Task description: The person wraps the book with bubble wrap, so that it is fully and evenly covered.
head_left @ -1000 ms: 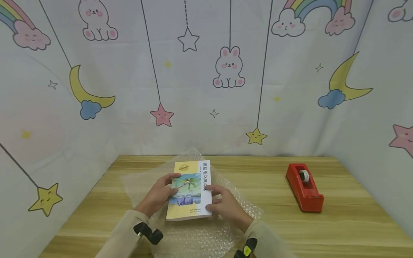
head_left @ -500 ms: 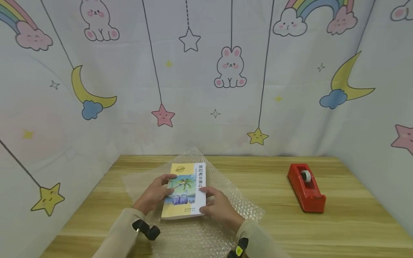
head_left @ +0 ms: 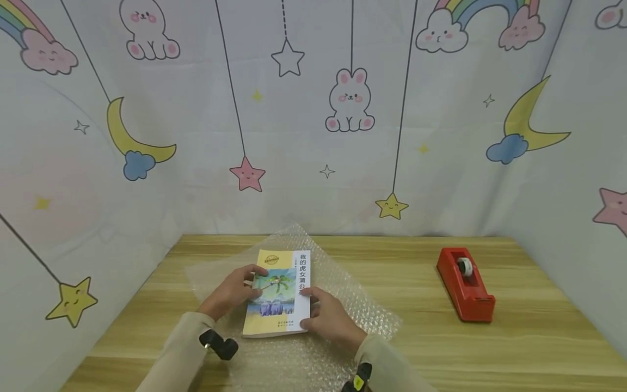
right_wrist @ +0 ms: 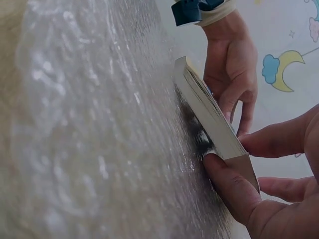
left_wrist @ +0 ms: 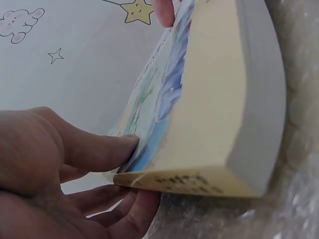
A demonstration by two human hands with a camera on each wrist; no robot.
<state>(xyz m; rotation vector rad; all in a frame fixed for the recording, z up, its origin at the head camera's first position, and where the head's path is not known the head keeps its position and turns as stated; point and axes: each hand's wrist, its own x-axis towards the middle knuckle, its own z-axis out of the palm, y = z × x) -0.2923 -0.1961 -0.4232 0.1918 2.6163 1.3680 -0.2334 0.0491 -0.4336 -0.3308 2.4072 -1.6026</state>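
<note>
A thick paperback book [head_left: 280, 291], yellow and white with a palm-tree picture, lies face up in both hands over a sheet of bubble wrap [head_left: 360, 302]. My left hand [head_left: 230, 288] grips its left side. In the left wrist view, that thumb presses the cover while the other fingers curl under the spine of the book [left_wrist: 214, 89]. My right hand [head_left: 335, 320] pinches the opposite long edge. The right wrist view shows digits of the right hand [right_wrist: 284, 219] on both faces, near a corner, with the bubble wrap [right_wrist: 99, 124] close beneath.
A red tape dispenser [head_left: 465, 286] with a small roll of tape stands on the right of the wood-grain table [head_left: 529, 337]. Behind and at both sides hangs a white cloth [head_left: 313, 201] printed with rabbits, stars and moons.
Both hands have shifted the book slightly left and a little toward me, keeping their hold. The bubble wrap and tape dispenser stay in place.
</note>
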